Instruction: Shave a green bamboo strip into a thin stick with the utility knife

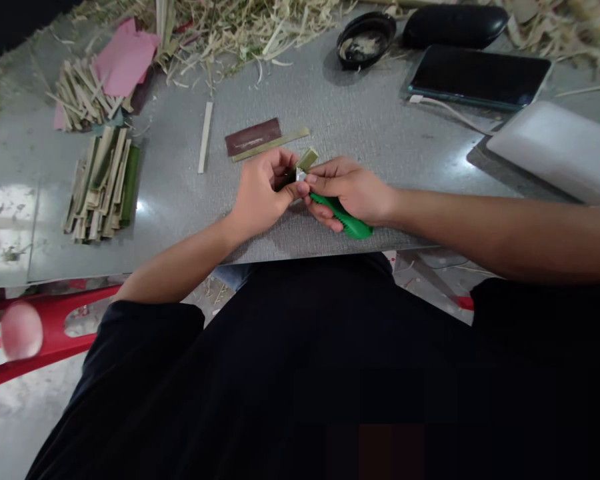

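Observation:
My right hand (357,189) is closed round a green utility knife (356,225), its metal tip near my left fingertips. Pinched in my left hand (261,190) is a short greenish bamboo strip (308,159), its upper end sticking out past the fingers. The blade appears to meet the strip, though fingers hide most of the contact. Just beyond my hands, a thin bamboo strip (275,143) lies against a dark brown rectangular piece (250,135). A single pale strip (205,138) rests farther left.
On the left lie a stack of bamboo pieces (100,190) and a bundle of thin strips (80,93) beside pink paper (125,59). Shavings (250,27) cover the back. A black bowl (365,43), black case (455,25), phone (480,75) and white cabled device (560,150) stand right.

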Demonstrator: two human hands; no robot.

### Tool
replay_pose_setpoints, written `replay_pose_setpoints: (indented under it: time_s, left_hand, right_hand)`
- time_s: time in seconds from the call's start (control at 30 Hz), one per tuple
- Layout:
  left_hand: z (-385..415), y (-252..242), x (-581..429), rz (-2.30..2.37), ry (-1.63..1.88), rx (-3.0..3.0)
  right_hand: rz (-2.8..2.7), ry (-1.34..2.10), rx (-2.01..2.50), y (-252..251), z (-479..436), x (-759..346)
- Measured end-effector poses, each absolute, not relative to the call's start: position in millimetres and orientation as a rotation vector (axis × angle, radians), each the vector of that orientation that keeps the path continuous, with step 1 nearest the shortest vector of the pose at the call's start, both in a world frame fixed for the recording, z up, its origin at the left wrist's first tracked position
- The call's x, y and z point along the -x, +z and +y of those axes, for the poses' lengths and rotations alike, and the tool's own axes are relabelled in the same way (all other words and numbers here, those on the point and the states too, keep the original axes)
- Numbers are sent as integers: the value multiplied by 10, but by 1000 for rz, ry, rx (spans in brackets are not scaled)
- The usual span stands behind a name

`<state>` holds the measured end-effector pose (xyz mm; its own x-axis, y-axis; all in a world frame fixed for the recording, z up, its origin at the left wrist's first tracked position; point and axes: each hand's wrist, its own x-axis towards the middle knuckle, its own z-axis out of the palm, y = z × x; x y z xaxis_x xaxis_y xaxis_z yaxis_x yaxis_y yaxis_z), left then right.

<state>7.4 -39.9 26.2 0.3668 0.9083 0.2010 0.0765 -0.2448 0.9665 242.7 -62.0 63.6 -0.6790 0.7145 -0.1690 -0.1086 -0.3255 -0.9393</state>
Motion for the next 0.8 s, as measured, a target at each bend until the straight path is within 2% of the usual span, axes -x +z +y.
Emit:
replay_pose_setpoints:
  time_s: [0.2, 0.43, 0.8]
  left_hand:
    - [-345, 125, -64, 907, 1031, -1616]
    - [-301, 97, -27, 958, 1011, -1627]
    - [-400, 176, -82, 966, 1008, -1595]
  right_hand:
    - [-1387, 2078, 784, 623, -592, -2436]
    - [-1377, 1886, 842, 637, -697, -2387]
    - [-1437, 2030, 777, 595, -608, -2423]
